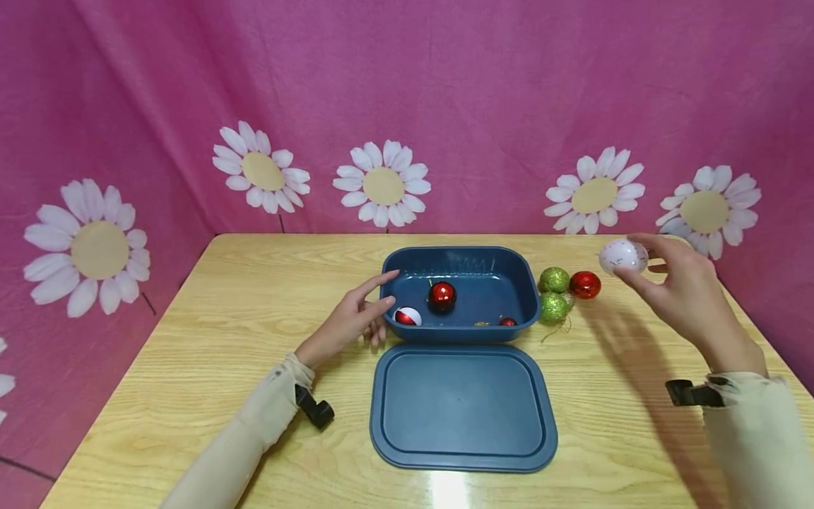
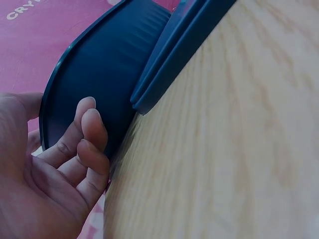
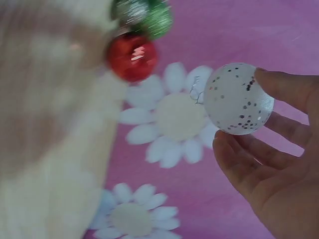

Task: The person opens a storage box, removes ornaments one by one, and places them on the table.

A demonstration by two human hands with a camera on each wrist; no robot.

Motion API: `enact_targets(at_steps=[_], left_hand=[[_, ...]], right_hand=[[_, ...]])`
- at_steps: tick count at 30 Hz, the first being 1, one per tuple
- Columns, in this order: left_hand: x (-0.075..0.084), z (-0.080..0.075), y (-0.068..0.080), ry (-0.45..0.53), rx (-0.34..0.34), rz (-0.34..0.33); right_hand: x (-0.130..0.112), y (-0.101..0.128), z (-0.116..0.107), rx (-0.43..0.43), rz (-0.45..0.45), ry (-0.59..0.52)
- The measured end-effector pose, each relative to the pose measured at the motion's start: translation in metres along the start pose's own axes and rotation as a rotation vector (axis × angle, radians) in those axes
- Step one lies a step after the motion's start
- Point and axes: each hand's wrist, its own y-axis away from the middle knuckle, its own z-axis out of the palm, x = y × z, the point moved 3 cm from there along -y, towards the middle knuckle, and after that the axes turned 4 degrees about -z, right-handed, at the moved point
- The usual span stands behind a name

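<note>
A: Any writing to read?

B: Only a fragment. The left wrist view shows white letters "CRY" on the pink backdrop (image 2: 30, 35), cut off at the frame's edge. The baubles, the tub and the lid carry no legible label.

A: And the count?

B: One blue tub (image 1: 528, 297), one blue lid (image 1: 463, 408) lying flat on the wooden table (image 1: 222, 318) just in front of the tub. Inside the tub: one red bauble (image 1: 441, 295), one red-and-white bauble (image 1: 407, 317), and a smaller red one (image 1: 507, 322) near the front wall, beside something small and gold that is too small to make out. Just right of the tub sit two green glitter baubles (image 1: 555, 293) and one shiny red bauble (image 1: 585, 285). Five daisies show whole on the backdrop.

A: The hands?

B: The right hand (image 1: 683, 286) pinches a white speckled bauble (image 1: 623, 256) between thumb and fingertips, raised above the table's right side, right of the loose baubles. The wrist view shows its silver cap and dark flecks. The left hand (image 1: 356, 318) has its fingers loosely extended, touching the tub's left wall; it holds nothing.
</note>
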Motion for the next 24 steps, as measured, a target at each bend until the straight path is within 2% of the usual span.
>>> enact_targets(at_steps=[6, 11, 19, 24], left_hand=[[-0.004, -0.002, -0.002, -0.005, 0.002, 0.021], [-0.005, -0.001, -0.002, -0.008, 0.000, 0.029], [-0.006, -0.001, -0.002, -0.004, 0.006, 0.026], [-0.007, -0.001, -0.001, -0.009, 0.004, 0.036]], right_hand=[[0.038, 0.007, 0.011, -0.141, 0.090, 0.016], [0.060, 0.014, 0.021, -0.217, 0.108, 0.047], [0.070, 0.018, 0.039, -0.257, 0.099, 0.027], [0.068, 0.020, 0.040, -0.271, 0.091, 0.005]])
